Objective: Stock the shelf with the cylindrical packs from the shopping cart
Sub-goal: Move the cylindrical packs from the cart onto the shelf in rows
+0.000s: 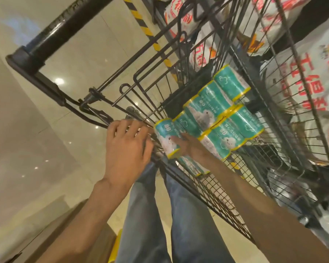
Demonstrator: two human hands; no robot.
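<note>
While several teal cylindrical packs lie stacked in the shopping cart, the nearest pack stands tilted against the cart's near wall. The right hand reaches among the packs, fingers seemingly curled behind that pack, though the grip is hidden. The left hand rests on the cart's rim, fingers loosely bent. White printed bags sit on shelving beyond.

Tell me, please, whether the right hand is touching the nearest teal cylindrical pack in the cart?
Touching. The head view shows the right hand lying against the side of the nearest teal pack, its fingers overlapping the wrapper with no gap.
</note>
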